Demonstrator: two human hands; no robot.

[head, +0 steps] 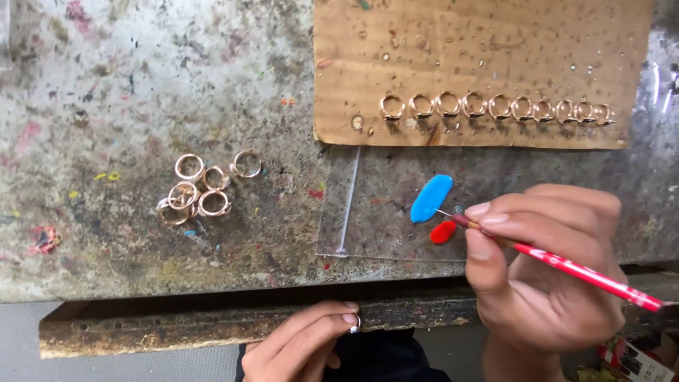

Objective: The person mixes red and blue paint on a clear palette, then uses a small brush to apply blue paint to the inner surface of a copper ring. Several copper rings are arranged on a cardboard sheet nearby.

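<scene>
My right hand grips a thin red paintbrush, whose fine tip rests between a blue paint blob and a smaller red paint blob on a clear plastic sheet. My left hand sits below the bench's front edge, pinching a small metal ring between its fingertips. A loose pile of gold-coloured rings lies on the bench to the left. A row of several more gold-coloured rings stands stuck into a brown cardboard piece at the top right.
The worn grey bench top is flecked with old paint. A rusty metal strip runs along its front edge. Coloured packaging shows at the bottom right corner, below the bench.
</scene>
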